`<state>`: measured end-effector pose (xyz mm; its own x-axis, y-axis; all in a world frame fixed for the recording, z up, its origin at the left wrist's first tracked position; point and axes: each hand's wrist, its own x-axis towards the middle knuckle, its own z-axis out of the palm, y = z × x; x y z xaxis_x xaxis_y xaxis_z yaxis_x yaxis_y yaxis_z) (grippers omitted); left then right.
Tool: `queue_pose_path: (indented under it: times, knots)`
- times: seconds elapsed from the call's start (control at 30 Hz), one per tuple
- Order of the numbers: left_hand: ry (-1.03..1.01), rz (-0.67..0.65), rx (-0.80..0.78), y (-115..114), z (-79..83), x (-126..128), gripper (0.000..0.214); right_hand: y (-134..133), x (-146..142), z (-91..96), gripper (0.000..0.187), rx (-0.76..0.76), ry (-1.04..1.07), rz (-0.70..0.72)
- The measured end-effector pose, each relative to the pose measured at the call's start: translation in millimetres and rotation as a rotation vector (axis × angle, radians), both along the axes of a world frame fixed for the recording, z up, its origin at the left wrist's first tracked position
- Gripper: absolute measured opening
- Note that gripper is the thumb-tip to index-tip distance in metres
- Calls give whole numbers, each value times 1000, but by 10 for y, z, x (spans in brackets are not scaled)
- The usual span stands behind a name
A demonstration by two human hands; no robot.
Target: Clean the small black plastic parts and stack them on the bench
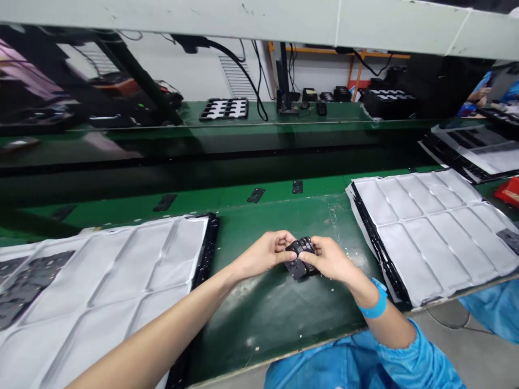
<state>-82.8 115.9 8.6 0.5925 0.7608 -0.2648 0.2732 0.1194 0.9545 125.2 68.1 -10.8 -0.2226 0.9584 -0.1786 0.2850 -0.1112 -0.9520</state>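
A small black plastic part (299, 257) is held over the green bench between both hands. My left hand (265, 253) pinches its left side with fingers curled. My right hand (329, 258) grips its right side, fingers closed round it; a blue band sits on that wrist. The part's underside is hidden by my fingers.
A black tray stack under a white sheet (105, 302) lies at the left, another (433, 232) at the right. Small black parts (255, 195) rest along the conveyor's edge. A further tray (225, 108) sits on the far bench. Another person's arm (480, 96) shows far right.
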Motion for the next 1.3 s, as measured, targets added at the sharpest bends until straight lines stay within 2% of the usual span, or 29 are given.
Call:
queue_pose_path:
  times: [0.1,0.2,0.33,0.47,0.6,0.7,0.8,0.9,1.03,1.1,1.17,1.3]
  knots:
    - [13,-120,-19,60,158,170,35,-179,195,97,12,-42,116,-15]
    - [76,-273,35,152,328,418,33,-339,376,193,20,-51,190,-94]
    - [143,-540,141,331,577,972,28,-517,690,296,31,-17,249,-285]
    - [162,-818,196,458,835,1843,26,-752,1202,401,37,47,258,-507]
    - [177,-1097,242,518,1022,2913,24,-991,1847,519,43,112,231,-683]
    - [194,-1275,299,588,1093,3773,25,-1060,2391,579,45,165,176,-799]
    - [235,-1382,357,684,1101,4649,24,-1080,2958,565,38,212,74,-944]
    - [291,-1441,454,771,1038,5482,22,-1153,3468,465,25,242,-79,-1123]
    - [388,-1503,632,808,867,6353,22,-1315,3898,287,16,279,-327,-1293]
    - [429,-1543,725,781,773,6636,21,-1355,3998,217,17,295,-434,-1313]
    - [464,-1589,811,733,692,6814,19,-1342,4050,165,20,309,-525,-1299]
    - [535,-1679,955,626,602,6938,20,-1221,4099,97,24,333,-669,-1219]
